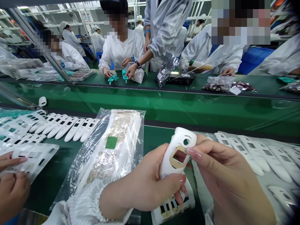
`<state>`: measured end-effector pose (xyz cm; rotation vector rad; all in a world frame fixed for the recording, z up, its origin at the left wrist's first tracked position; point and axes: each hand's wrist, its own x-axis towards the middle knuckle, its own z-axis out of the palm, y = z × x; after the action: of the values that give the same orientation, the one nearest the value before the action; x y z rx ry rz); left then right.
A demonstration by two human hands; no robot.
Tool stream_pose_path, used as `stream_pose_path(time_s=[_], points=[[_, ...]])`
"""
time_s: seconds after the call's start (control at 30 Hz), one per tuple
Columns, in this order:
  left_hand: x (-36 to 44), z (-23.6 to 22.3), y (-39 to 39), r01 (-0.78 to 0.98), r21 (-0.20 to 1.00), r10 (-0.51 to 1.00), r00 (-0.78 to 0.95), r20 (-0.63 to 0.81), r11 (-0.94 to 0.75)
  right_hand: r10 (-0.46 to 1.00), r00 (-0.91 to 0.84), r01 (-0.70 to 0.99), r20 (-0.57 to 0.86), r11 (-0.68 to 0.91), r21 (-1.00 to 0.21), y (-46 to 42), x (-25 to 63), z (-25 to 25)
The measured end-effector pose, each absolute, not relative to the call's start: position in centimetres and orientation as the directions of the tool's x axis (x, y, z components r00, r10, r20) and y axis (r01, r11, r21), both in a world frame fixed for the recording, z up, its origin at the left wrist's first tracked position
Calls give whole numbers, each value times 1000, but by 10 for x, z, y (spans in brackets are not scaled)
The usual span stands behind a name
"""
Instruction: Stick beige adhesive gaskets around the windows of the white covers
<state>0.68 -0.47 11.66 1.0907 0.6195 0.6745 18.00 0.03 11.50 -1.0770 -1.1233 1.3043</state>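
White moulded plastic, a hollow casing [174,137], is held up above the green bench top [161,137] at lower centre of the frame. The left hand [142,187] clenches around its lower end, while the right hand [225,178] grasps its upper part, with the fingertips [194,153] pressed against the edge. A gold-toned ring [174,164] frames its rectangular window (foil or adhesive, too hard to tell). Just left of the hands lies a clear plastic bag [105,150], glossy and crinkled, packed with stacked white strips bearing tan die-cut pieces and one green square label [111,142]. Smooth, curved white casings [67,128] lie side by side in a slanting row at the left of the frame; more [255,156] fan out at the right. At the lower left, a co-worker's hand [12,187] rests on a white perforated panel [30,159]. Across the far bench, at upper centre, a silver foil bag [167,70] stands just beside a black device [180,78].
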Motion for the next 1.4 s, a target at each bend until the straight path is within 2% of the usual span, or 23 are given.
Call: stream_pose_path(time_s=[0.3, 0.63, 1.2, 1.4], points=[[7, 118, -4, -174, 929, 755, 640, -146, 327, 997, 15, -106, 80, 81, -991, -1, 178, 113], [7, 121, -4, -175, 930, 759, 634, -145, 324, 985, 166, -30, 57, 62, -998, -11, 169, 120], [8, 118, -6, -166, 940, 792, 593, -146, 298, 962, 229, 81, 145, 129, -988, -16, 161, 121], [8, 119, -3, -160, 971, 815, 577, -55, 179, 953, 229, 116, 197, 175, -978, -16, 162, 115]])
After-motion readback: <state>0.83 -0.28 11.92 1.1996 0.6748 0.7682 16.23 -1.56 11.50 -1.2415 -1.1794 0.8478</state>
